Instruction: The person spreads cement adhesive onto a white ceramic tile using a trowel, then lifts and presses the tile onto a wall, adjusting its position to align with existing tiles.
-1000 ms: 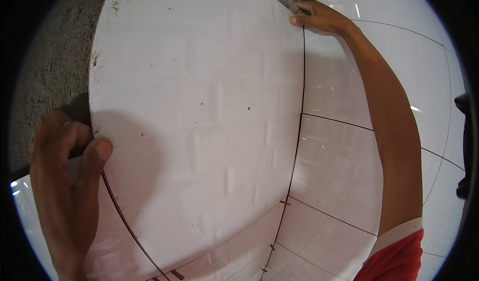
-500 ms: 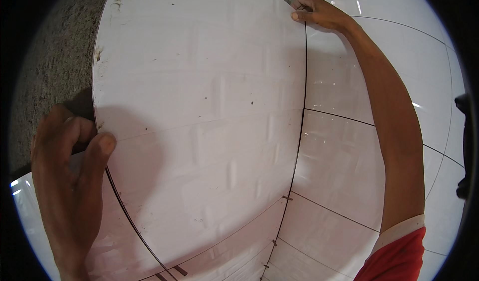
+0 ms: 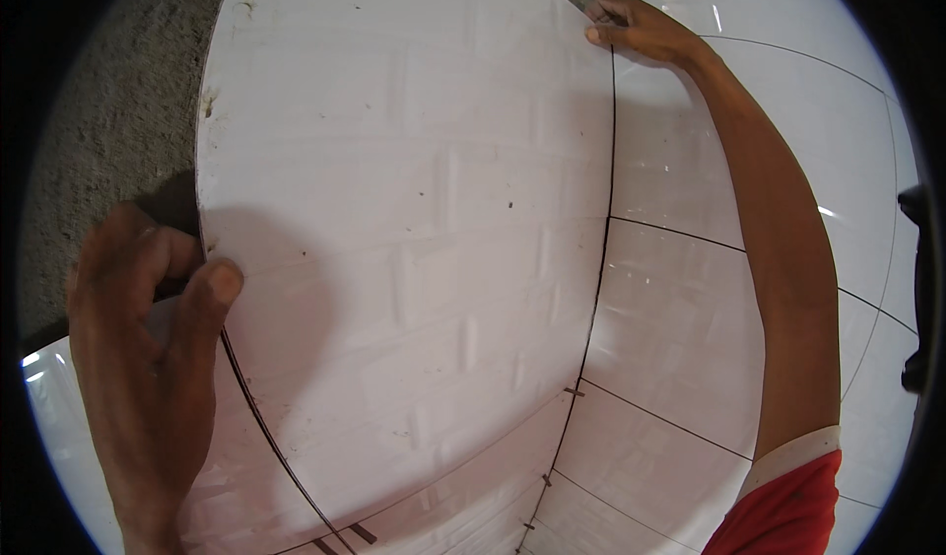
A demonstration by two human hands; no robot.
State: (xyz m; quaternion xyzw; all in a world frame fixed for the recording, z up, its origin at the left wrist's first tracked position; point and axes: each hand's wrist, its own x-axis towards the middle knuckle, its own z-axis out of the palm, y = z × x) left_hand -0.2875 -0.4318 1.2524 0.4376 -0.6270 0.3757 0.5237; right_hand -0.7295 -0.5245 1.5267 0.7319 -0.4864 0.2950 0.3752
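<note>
A large white wall tile with a faint brick-like relief and small dark specks stands in the corner. Its left edge is pinched by my left hand, thumb on the glossy face and fingers curled round the side. Up at the top right corner of the tile, my right hand is closed over the edge, its thumb on the front; some of its fingertips are hidden. Small dark spacers sit in the joint under the tile, and more lie down the corner line.
Bare grey cement wall shows at the left and in a patch at the top. White tiles with dark joints cover the right-hand wall. Other white tiles lie at lower left. A dark object stands at the right rim.
The whole picture, tile and hands included, has shifted slightly to the right. Both hands keep the same hold on the tile.
</note>
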